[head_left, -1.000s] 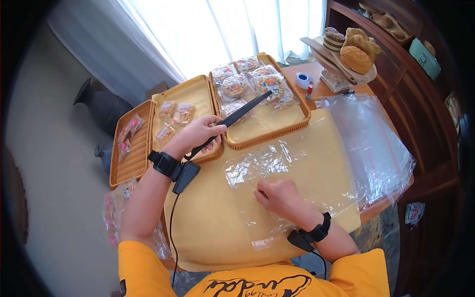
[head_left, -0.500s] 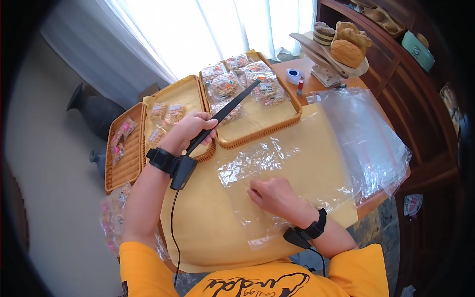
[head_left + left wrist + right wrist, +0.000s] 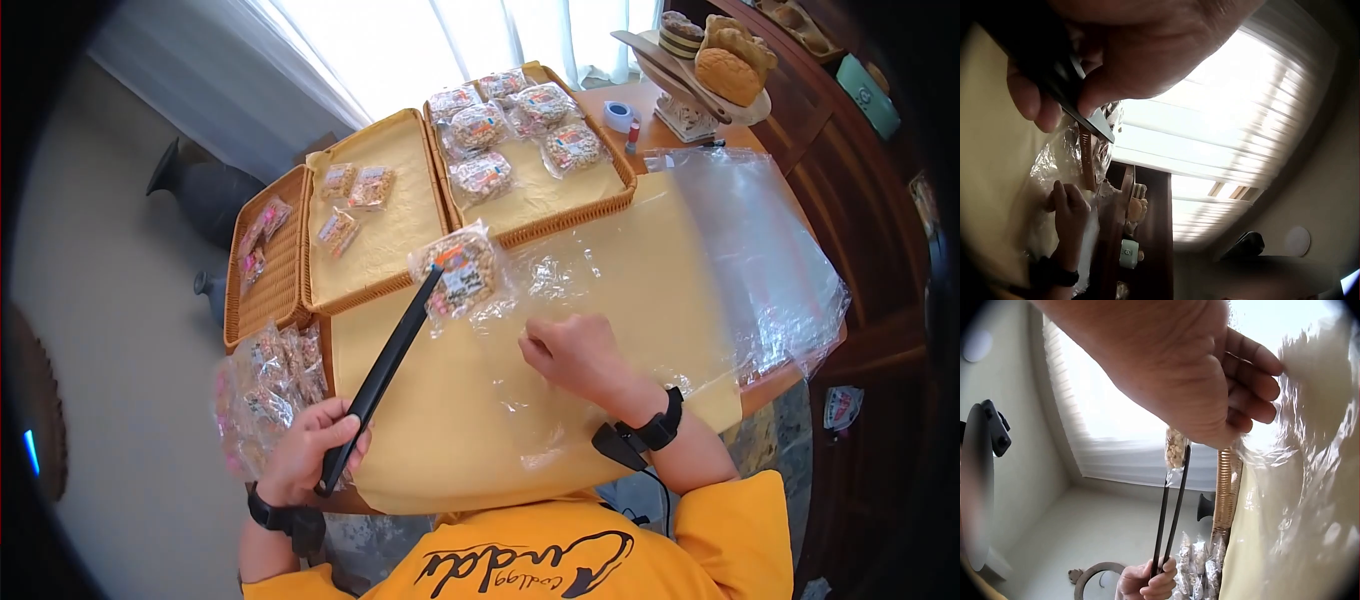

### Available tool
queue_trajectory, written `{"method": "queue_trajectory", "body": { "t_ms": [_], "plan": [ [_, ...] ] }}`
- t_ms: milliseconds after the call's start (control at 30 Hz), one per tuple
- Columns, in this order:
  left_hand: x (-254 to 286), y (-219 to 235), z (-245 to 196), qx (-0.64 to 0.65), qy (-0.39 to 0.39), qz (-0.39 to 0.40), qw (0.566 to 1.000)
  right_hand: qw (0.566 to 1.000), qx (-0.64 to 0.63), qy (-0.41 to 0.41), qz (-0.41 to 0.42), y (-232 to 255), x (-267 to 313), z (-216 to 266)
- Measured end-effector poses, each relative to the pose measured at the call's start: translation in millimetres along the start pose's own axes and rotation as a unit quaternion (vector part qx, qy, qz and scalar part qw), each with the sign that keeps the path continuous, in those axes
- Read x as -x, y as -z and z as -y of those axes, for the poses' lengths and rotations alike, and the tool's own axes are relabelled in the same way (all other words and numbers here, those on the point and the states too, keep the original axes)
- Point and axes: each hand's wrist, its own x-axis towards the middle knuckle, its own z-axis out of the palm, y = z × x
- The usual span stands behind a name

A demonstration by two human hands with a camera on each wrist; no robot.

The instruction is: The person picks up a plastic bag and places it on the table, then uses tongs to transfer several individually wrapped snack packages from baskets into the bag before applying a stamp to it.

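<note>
"What did the person's left grip (image 3: 310, 450) have?"

"Black tongs (image 3: 378, 385), fingers curled round the handles, on the near-left side of the fuller basket (image 3: 568, 222)."

"And the tongs?"

"Their tips pinched a wrapped snack (image 3: 468, 272), raised just in front of the fuller basket."

"The right grip (image 3: 575, 352)?"

"Its fingers were bent, over a clear bag (image 3: 550, 278) in front of the fuller basket. Whether they pinched the thin film, I couldn't fairly tell through the glare."

"What else lay about?"

"More packets (image 3: 480, 175) inside the fuller basket, a second basket (image 3: 400, 255) just left of it, and a tape roll (image 3: 619, 117) on the bench (image 3: 655, 138) to its right."
</note>
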Motion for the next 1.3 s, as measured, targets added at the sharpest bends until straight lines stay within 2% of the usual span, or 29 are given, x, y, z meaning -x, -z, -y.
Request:
{"method": "queue_trajectory", "body": {
  "t_ms": [33, 167, 333, 600, 667, 800, 900, 1033, 1300],
  "plan": [
    [11, 3, 12, 0.032, 0.01, 0.006, 0.999, 1.0, 0.005, 0.004, -0.005, 1, -1, 1],
    [36, 6, 37, 0.013, 0.04, -0.032, 0.999, 1.0, -0.007, 0.016, -0.019, 8, -3, 6],
    [27, -8, 48, -0.025, 0.053, -0.04, 0.997, 0.998, -0.024, 0.053, -0.02, 10, -4, 9],
    [-18, -45, 46, -0.008, 0.076, 0.048, 0.996, 0.989, -0.069, 0.128, -0.017, 6, 1, 19],
    [-27, -50, 42, -0.02, 0.121, 0.071, 0.99, 0.985, -0.075, 0.156, -0.016, 1, 3, 19],
    [-34, -54, 22, -0.045, 0.141, 0.102, 0.984, 0.989, -0.051, 0.138, 0.008, 2, 5, 16],
    [-44, -50, 21, -0.089, 0.115, 0.114, 0.983, 0.989, -0.024, 0.142, 0.02, 4, 5, 17],
    [-61, -54, 12, -0.117, 0.116, 0.13, 0.978, 0.984, -0.054, 0.167, 0.013, 6, 7, 21],
    [-114, -76, 9, -0.056, 0.073, 0.195, 0.976, 0.975, -0.121, 0.187, -0.005, 9, 8, 28]
  ]
}}
